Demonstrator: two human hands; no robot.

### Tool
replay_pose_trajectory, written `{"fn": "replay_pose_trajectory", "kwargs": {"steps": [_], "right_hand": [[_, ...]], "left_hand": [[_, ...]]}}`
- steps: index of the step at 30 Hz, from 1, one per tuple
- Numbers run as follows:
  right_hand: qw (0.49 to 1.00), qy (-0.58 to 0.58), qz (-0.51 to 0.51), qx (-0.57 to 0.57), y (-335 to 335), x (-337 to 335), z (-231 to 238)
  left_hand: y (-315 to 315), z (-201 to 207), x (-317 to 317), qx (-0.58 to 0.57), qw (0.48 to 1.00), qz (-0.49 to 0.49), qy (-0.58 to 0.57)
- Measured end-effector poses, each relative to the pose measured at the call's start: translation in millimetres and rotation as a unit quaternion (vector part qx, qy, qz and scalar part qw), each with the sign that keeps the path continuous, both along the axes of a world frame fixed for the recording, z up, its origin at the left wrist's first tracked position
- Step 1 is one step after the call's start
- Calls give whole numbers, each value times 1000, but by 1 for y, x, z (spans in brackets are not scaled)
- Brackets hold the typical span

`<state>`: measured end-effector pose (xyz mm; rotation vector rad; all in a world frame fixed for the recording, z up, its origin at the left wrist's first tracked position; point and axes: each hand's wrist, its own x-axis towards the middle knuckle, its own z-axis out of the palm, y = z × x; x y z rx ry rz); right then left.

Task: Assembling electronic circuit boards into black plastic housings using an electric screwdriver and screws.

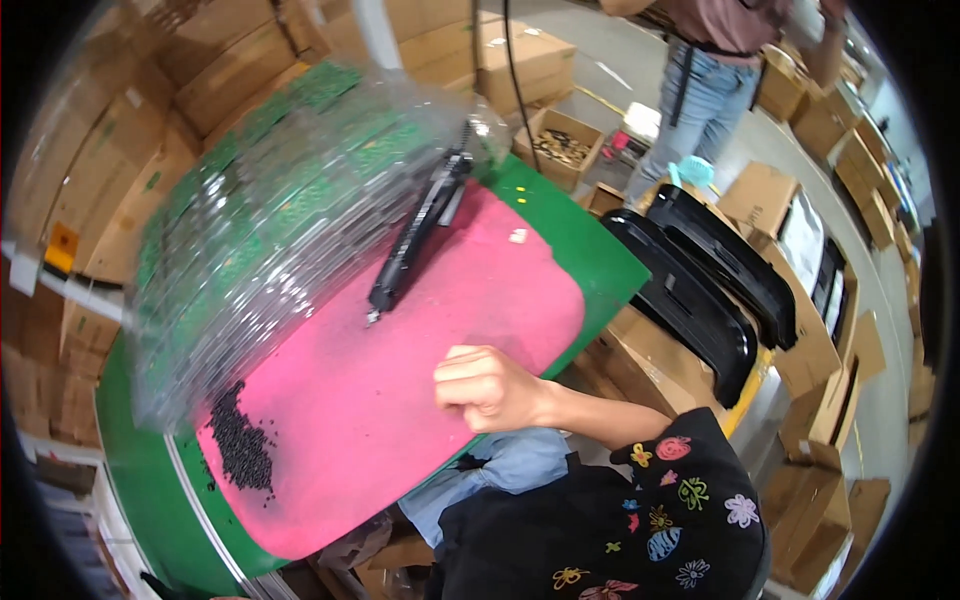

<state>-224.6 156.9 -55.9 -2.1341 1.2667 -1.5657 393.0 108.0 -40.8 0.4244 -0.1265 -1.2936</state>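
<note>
My right hand (480, 388) is closed in a fist above the near right part of a pink mat (345, 400). Its curled fingers hide whatever may be inside. My left hand is out of sight. Beyond the fist, a black electric screwdriver (415, 235) hangs or leans at a slant beside stacked clear plastic trays (270, 240); its tip points down toward the mat. Green circuit boards (285, 205) show through the trays. On the mat's left corner lies a heap of small black screws (240, 445), several scattered around it.
The pink mat covers part of a green table (610, 262). Two long black plastic housings (690, 310) rest on cardboard at the right. An open carton of small parts (562, 145) stands behind the table, near a person in jeans (705, 100). Cardboard boxes (100, 180) rise at the left.
</note>
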Motion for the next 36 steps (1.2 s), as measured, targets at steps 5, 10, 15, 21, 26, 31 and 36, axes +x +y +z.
{"fn": "replay_pose_trajectory", "kwargs": {"steps": [5, 10, 15, 21, 26, 31, 36], "right_hand": [[989, -46, -118, -72, 18, -5, 4], [903, -17, -391, -178, 79, -90, -12], [740, 90, -665, 43, 158, -186, -67], [713, 174, -560, 384, 223, -208, -144], [690, 228, -541, 422, 239, -203, -168], [721, 270, -547, 327, 230, -197, -161], [708, 253, -582, 309, 250, -207, -162]], "left_hand": [[-28, -9, 0, -10, 975, -65, -214], [-34, 50, -172, -94, 835, 121, -529], [-50, 78, -244, -127, 684, 211, -687], [-116, 74, -267, -352, 599, 20, -719], [-105, 68, -382, -419, 606, -96, -669], [-147, 25, -396, -473, 623, -44, -621], [-135, 3, -409, -418, 664, -45, -618]]}}
